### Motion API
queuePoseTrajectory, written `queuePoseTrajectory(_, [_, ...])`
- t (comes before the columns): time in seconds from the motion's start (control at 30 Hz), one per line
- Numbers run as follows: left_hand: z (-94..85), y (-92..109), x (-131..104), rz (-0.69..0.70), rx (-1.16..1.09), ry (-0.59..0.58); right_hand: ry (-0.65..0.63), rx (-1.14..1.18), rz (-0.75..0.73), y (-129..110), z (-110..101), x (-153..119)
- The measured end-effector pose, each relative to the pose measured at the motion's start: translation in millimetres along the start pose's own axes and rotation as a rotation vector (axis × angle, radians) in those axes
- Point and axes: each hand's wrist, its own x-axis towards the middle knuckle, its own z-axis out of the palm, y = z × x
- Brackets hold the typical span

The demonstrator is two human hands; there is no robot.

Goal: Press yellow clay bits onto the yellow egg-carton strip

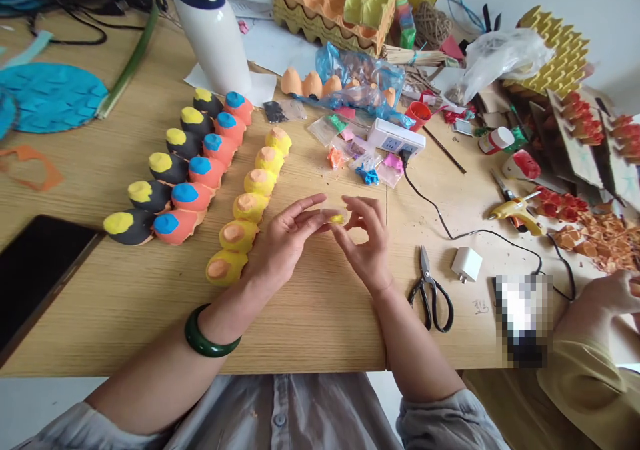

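Note:
My left hand [287, 237] and my right hand [369, 240] meet above the table. Between their fingertips is a small piece of yellow modelling clay [337, 219], with what looks like clear plastic around it. Both hands are closed in a pinch, thumbs near the clay. Beside my left wrist stands a row of yellow-covered egg-carton cups [244, 207] with bare orange tops. Further left are a row of orange-red cups with blue tops [189, 195] and a row of black cups with yellow tops [150, 195].
Scissors [425, 283] and a white charger [467, 264] lie right of my right arm. Small clay packets [367, 170] and a power strip [397, 137] are ahead. A white bottle [215, 43] stands behind the cups. Another person's hand [607, 297] is at the right edge.

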Motion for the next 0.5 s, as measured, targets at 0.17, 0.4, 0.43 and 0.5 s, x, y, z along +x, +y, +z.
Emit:
queuePoseTrajectory(0.17, [0.8,-0.6,-1.0,0.069,0.058,0.062,0.106,0.008,-0.043,-0.1,4.0,-3.0])
queuePoseTrajectory(0.4, [-3.5,-1.0,4.9,0.02,-0.099,0.103,0.162,0.402,0.281,1.4,6.0,2.1])
queuePoseTrajectory(0.43, [-3.5,-0.7,5.3,0.0,-0.109,0.099,0.144,0.42,0.284,0.5,5.7,2.2])
queuePoseTrajectory(0.5, [-3.5,-0.5,5.6,-0.032,-0.125,0.092,0.093,0.415,0.291,-2.3,4.8,1.6])
